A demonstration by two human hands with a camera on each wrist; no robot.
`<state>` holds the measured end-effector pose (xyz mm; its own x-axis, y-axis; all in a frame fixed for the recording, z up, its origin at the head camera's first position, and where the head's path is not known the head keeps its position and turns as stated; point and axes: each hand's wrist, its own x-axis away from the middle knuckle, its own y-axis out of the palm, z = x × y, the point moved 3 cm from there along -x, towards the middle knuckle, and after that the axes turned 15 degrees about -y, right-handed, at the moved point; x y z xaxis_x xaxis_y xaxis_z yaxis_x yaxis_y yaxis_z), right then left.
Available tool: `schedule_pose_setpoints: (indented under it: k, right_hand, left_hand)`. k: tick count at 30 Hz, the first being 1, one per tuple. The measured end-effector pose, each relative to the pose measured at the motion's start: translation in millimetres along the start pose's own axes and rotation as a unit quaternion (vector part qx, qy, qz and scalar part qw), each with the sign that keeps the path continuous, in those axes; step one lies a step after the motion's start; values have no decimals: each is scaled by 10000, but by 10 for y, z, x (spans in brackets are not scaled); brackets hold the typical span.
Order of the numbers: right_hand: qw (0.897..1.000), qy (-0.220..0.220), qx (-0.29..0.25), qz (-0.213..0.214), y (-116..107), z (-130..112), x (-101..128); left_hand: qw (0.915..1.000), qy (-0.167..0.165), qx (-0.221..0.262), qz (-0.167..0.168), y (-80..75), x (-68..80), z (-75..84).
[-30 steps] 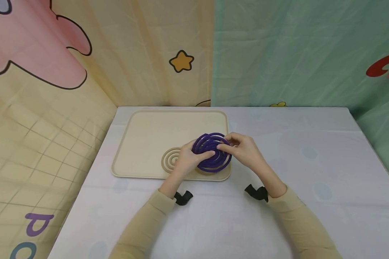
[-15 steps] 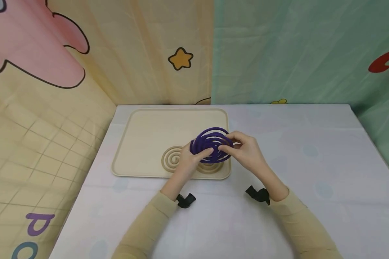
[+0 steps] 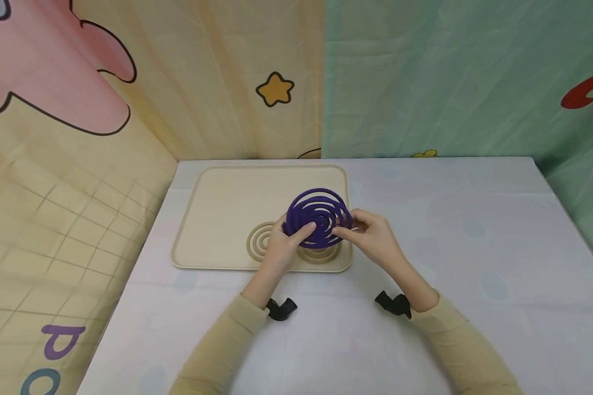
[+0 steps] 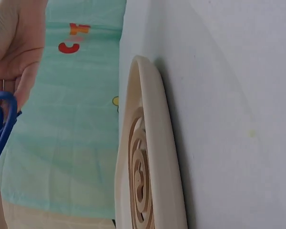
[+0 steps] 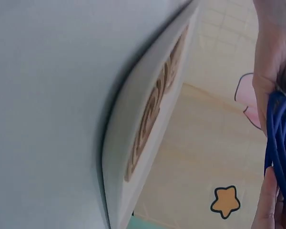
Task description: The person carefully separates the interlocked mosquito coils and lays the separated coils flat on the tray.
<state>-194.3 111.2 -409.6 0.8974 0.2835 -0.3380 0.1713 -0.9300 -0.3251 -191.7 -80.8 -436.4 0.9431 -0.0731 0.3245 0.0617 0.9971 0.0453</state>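
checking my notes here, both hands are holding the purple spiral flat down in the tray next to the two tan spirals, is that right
Not quite. Both hands, left hand and right hand, do hold the purple spiral, but it is lifted and tilted above the tray, not lying flat in it. The head view shows this, with the tan spirals below.

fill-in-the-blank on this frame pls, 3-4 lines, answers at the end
1. Both hands hold a spiral coil whose colour is ____.
2. The coil is held above a beige ____ that lies on the table.
3. The left hand and the right hand grip the coil from ____ sides.
4. On the yellow backdrop there is a small ____ shape.

Missing words: purple; tray; opposite; star
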Motion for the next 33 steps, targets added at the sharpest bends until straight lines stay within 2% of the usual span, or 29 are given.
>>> schedule_pose_setpoints:
  k: [3, 6, 9, 11, 14, 18, 22, 26, 31, 33]
  right_hand:
    - [9994, 332, -53, 30, 50, 58, 27]
    - [9989, 434, -101, 112, 69, 90, 48]
    - [9996, 200, -50, 184, 47, 76, 52]
    - [9997, -144, 135, 147, 15, 58, 50]
    - [9943, -852, 637, -32, -42, 17, 41]
    - [9762, -1694, 1290, -425, -103, -46, 29]
    - [9571, -2188, 1671, -902, -116, -103, 21]
    - [9337, -2608, 2134, -1213, -100, -137, 33]
    - [9087, -2998, 2506, -1471, -63, -190, 63]
    - [9020, -3066, 2607, -1564, -48, -214, 76]
  left_hand:
    - [9959, 211, 879, -4, 57, 19, -15]
    - [9892, 231, 1437, -170, 114, 33, -37]
    - [9830, 68, 1777, -450, 142, 38, -39]
    - [9799, -92, 1855, -725, 139, 31, -27]
    - [9768, -331, 1652, -1324, 103, 26, 14]
    - [9691, -531, 1020, -2181, 11, 18, 60]
    - [9593, -621, 361, -2731, -79, 10, 80]
    - [9537, -825, -96, -2892, -115, 26, 110]
    - [9479, -1620, -279, -2729, -101, 61, 161]
    - [9453, -1806, -426, -2683, -82, 76, 185]
